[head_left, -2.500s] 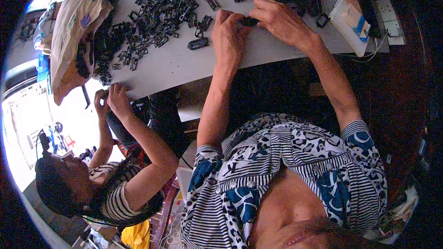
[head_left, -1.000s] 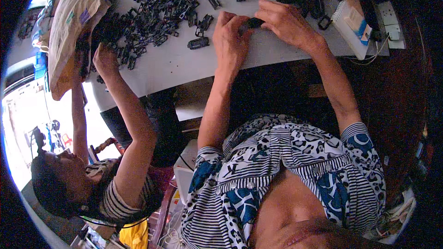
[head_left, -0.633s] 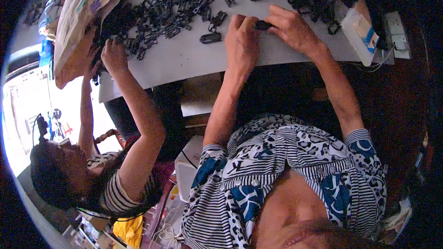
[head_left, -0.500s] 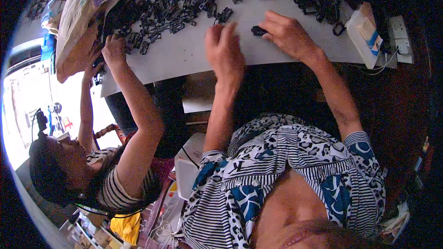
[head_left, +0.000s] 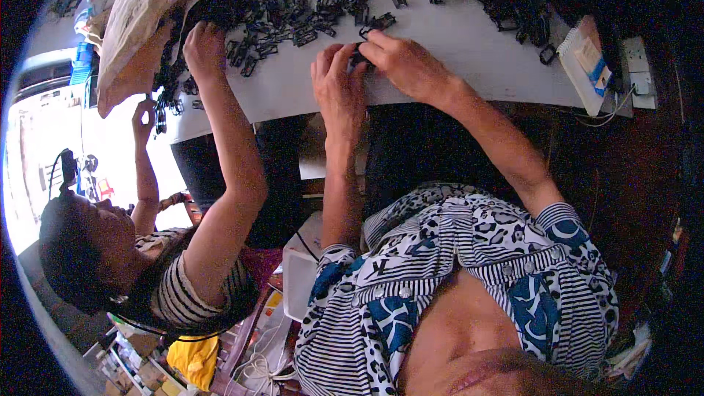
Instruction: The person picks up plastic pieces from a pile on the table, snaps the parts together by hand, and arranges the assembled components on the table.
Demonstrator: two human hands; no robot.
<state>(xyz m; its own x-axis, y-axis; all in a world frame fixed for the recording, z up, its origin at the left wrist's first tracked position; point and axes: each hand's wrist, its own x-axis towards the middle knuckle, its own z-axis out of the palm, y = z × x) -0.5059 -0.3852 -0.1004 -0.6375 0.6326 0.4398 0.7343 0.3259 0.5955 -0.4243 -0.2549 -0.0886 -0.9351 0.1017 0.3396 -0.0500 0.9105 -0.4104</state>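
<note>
Above the white table (head_left: 455,48), my left hand (head_left: 340,86) and my right hand (head_left: 411,67) meet with their fingertips closed round a small black part (head_left: 358,57). Fingers cover most of that part, so its exact shape is hidden. Just beyond my right fingers lies another black piece (head_left: 381,22), a small open frame shape, apart from the heap. A loose heap of similar black frame-like pieces (head_left: 315,4) spreads over the far side of the table.
At my left a co-worker's hand (head_left: 205,51) reaches into the pieces beside a large tan sack (head_left: 139,44); their other hand (head_left: 143,119) is near the table's left edge. A spiral notepad (head_left: 584,66) and a white power socket strip (head_left: 639,73) stand at the right.
My right hand has moved left with a small black part and joined my left hand, which was apart and blurred. The co-worker's nearer hand has shifted farther up the table.
</note>
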